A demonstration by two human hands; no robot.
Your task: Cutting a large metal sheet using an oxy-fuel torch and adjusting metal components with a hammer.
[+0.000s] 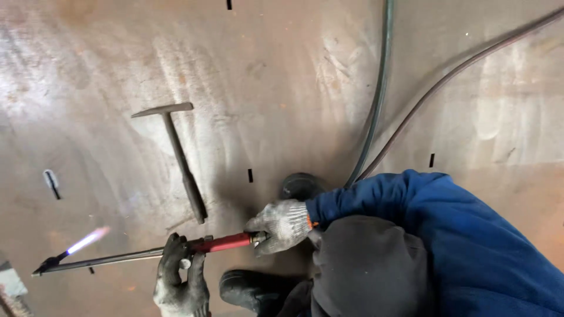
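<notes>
Both gloved hands hold the cutting torch (147, 253) low over the steel plate (282, 88): left hand (181, 282) clasps its middle, right hand (279, 225) its red handle end. The tip's flame (88, 239) burns; a chipping hammer (176, 155) lies nearby.

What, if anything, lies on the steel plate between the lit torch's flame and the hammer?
Nothing visible: only bare rusty steel plate separates the bluish-pink flame of the long red-handled cutting torch from the long-handled metal hammer. Both gloved hands hold the torch.
</notes>
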